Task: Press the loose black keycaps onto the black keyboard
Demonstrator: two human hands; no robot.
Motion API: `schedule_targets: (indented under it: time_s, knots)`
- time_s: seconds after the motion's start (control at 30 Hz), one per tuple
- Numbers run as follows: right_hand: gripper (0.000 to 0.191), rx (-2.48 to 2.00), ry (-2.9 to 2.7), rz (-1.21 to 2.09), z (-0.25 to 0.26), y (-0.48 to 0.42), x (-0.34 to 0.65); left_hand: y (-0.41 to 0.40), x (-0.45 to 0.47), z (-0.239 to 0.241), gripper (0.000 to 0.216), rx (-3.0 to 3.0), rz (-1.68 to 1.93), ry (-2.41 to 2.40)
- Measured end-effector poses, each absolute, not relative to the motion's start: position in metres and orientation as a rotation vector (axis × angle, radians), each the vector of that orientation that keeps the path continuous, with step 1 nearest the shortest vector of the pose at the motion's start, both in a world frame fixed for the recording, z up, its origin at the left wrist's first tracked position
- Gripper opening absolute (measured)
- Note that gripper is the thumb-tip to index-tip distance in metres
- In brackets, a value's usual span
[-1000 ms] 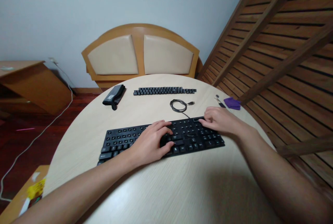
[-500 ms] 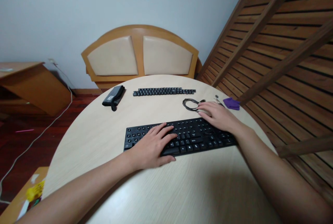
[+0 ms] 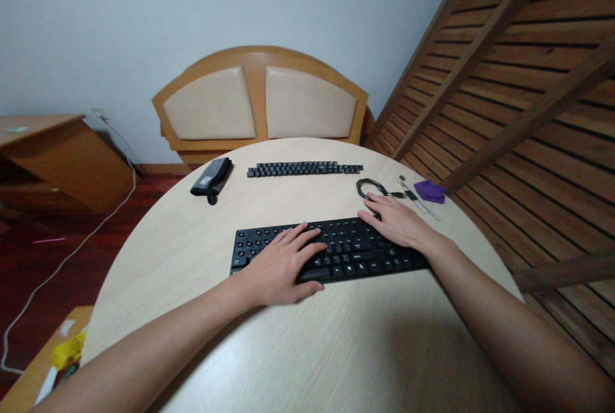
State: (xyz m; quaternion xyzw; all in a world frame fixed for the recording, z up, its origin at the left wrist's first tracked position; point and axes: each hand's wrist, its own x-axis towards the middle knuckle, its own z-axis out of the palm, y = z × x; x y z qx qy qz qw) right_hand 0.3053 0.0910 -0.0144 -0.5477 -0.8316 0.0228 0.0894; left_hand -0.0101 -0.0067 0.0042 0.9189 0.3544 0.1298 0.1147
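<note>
A black keyboard (image 3: 358, 258) lies on the round table, with bare key posts showing on its left and upper parts and keycaps still on nearer the front. My left hand (image 3: 286, 267) rests on its left half, fingers spread and thumb at the front edge. Over the keyboard's back right part is my right hand (image 3: 391, 222), fingers stretched out, fingertips beside a coiled black cable (image 3: 371, 187). I cannot tell whether those fingertips touch the cable. Neither hand shows anything held. Part of the keyboard's right end is hidden under my right hand and wrist.
Rows of loose black keycaps (image 3: 298, 170) lie across the table's back. A folded dark pouch (image 3: 212, 178) is at the back left. Right of the cable are a small brush (image 3: 408, 191) and a purple cloth (image 3: 430, 191). Beyond the table (image 3: 182, 234) stands a padded headboard (image 3: 262, 93); wooden slats (image 3: 519, 112) rise at right.
The coiled cable has shifted to the right. My right hand has drawn slightly left and nearer to me, uncovering more of the brush. My left hand stays on the keyboard.
</note>
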Motion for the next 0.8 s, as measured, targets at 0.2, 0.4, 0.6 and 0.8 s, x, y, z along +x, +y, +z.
schedule_targets:
  time_s: [0.2,0.4,0.6,0.8]
  knots:
    - [0.072,-1.651,-2.444,0.032,-0.021,0.092,0.307,-0.002,-0.014,0.001,0.068,2.703,0.407,1.063]
    - [0.063,-1.454,-2.468,0.042,-0.016,0.083,0.294,0.001,-0.015,0.005,0.069,2.739,0.403,1.055]
    - [0.061,-1.108,-2.565,0.230,0.006,0.059,0.263,0.016,-0.022,0.016,0.051,2.745,0.440,1.106]
    - [0.086,-0.851,-2.748,0.415,0.009,0.040,0.238,0.078,-0.061,0.024,0.033,2.684,0.513,1.622]
